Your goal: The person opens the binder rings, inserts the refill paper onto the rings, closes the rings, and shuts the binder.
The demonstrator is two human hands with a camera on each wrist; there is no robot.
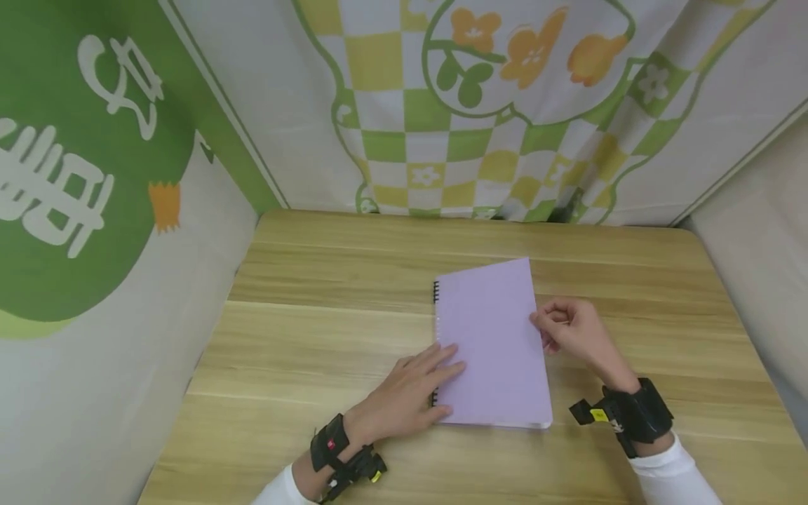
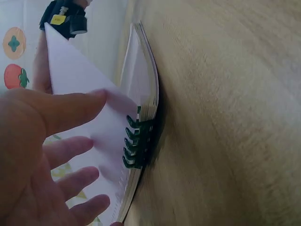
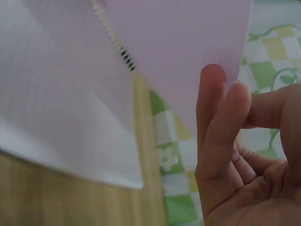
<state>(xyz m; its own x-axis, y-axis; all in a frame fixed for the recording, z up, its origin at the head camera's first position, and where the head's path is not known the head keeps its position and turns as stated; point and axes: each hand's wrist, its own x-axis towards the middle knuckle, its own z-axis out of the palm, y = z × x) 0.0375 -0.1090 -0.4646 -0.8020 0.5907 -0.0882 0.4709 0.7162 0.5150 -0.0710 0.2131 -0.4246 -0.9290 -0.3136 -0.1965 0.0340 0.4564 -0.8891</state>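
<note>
A spiral notebook (image 1: 489, 351) with a plain light-purple cover lies on the wooden table, its black ring binding (image 2: 136, 143) along the left side. My right hand (image 1: 573, 333) pinches the cover's right edge between thumb and fingers. In the right wrist view the cover (image 3: 183, 37) stands raised at an angle from the white pages (image 3: 66, 99) beneath. With fingers spread and fairly straight, my left hand (image 1: 413, 393) rests on the cover's lower left part, near the binding. The left wrist view shows the left thumb and fingertips against the cover, which slants up off the pages.
Wooden tabletop (image 1: 315, 337) surrounds the notebook. A checkered curtain (image 1: 442, 154) with flower prints hangs behind the table's far edge, and a green and white printed panel (image 1: 208, 280) stands at the left. Both wrists wear black camera straps (image 1: 640, 414).
</note>
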